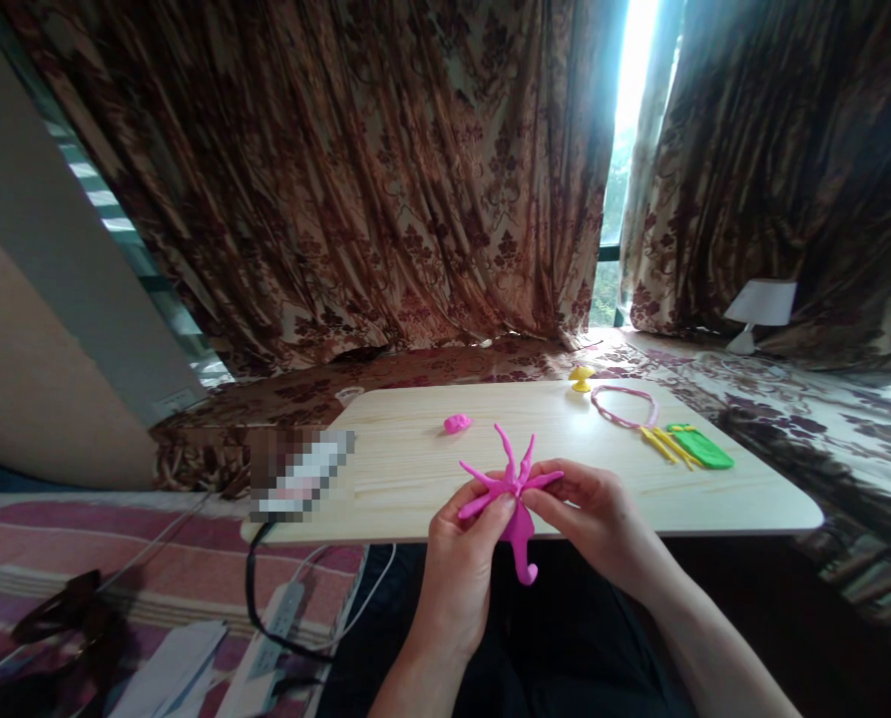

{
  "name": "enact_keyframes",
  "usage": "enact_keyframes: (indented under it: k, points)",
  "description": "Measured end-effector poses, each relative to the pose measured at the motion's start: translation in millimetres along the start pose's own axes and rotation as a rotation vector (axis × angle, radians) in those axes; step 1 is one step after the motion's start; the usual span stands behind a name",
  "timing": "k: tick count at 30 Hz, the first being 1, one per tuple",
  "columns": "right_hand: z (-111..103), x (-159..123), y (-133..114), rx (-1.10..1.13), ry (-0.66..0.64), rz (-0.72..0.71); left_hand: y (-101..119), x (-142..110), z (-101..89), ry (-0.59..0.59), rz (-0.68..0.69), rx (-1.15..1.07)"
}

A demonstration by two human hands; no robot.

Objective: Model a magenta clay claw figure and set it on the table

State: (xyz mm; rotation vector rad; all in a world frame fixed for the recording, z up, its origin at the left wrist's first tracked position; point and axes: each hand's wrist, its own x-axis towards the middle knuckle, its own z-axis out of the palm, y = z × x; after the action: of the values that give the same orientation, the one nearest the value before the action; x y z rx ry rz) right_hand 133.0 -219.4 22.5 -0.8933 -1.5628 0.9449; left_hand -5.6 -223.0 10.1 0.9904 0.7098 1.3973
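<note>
Between my two hands, over the table's near edge, is a pink modelling clay figure (518,524). Several thin arms fan out from its top, and a tapering body below ends in a curled tip. My left hand (464,543) pinches it from the left, thumb across the middle where the arms meet. From the right, the thumb and fingers of my right hand (591,509) close on one of its arms near that same middle. A small pink clay lump (458,424) lies on the table beyond my hands.
On the pale wooden table (400,449) stand a yellow mushroom-shaped piece (581,379), a pink ring (597,407), yellow sticks (659,446) and a flat green piece (703,449). A blurred-out item (306,479) lies left. A power strip (280,613) and cables are lower left.
</note>
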Motion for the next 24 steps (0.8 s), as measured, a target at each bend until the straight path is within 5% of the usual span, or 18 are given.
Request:
enact_keyframes:
  k: [7,15,24]
  points:
    - [-1,-1,-2,0.145,-0.066,0.039,-3,-1,-0.8,0.017,-0.007,0.016]
    - [-10,1,-5,-0.021,-0.047,0.05,-5,0,-1.4,0.01,-0.044,-0.005]
    - [-2,11,3,0.047,-0.012,0.064,-7,0,-3.2,-0.024,-0.071,0.03]
